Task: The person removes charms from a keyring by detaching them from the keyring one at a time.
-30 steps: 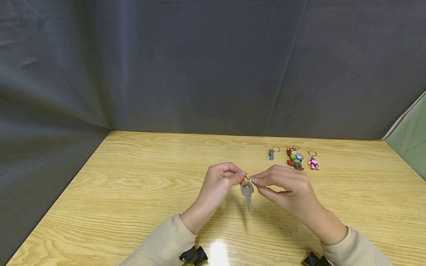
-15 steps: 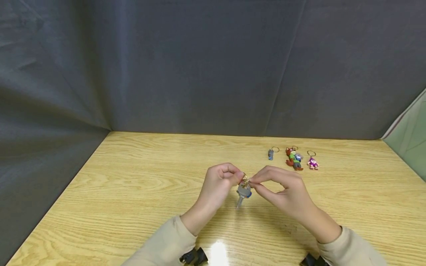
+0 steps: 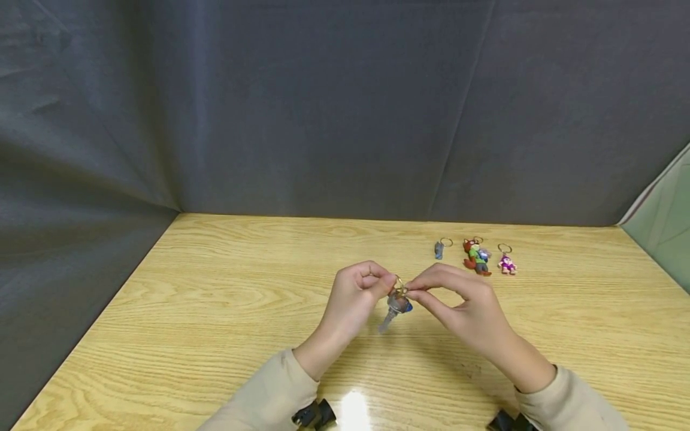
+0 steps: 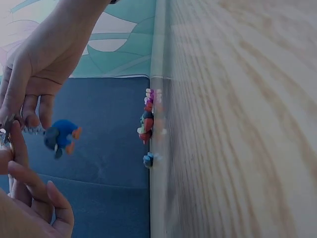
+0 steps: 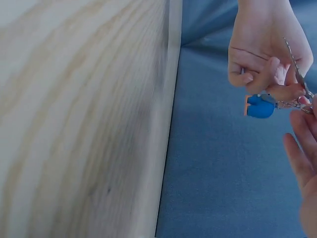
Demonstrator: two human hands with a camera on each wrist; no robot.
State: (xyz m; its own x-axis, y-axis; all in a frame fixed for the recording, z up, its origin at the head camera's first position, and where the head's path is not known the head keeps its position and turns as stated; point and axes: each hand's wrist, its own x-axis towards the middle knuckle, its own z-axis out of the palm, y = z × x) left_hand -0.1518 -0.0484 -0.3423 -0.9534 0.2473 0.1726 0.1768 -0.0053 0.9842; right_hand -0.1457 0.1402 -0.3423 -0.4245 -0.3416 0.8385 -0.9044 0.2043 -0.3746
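Head view, left hand (image 3: 353, 296) and right hand (image 3: 462, 304) fingers pinching key ring (image 3: 399, 286), key (image 3: 389, 315) dangling.

Two bare hands, left hand (image 3: 356, 296), right hand (image 3: 466, 302); beige long sleeves (image 3: 269, 395); black wrist-worn camera mounts (image 3: 314, 414).

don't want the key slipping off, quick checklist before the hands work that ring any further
1. Left hand pinches the key ring: ok.
2. Right hand pinches the ring from the other side: ok.
3. Key hangs off the ring, above the table: ok.
4. Blue charm hangs by the ring: ok.
5. Ring's coil pried apart: cannot tell.
6. Three spare keychains lie apart from the hands: ok.
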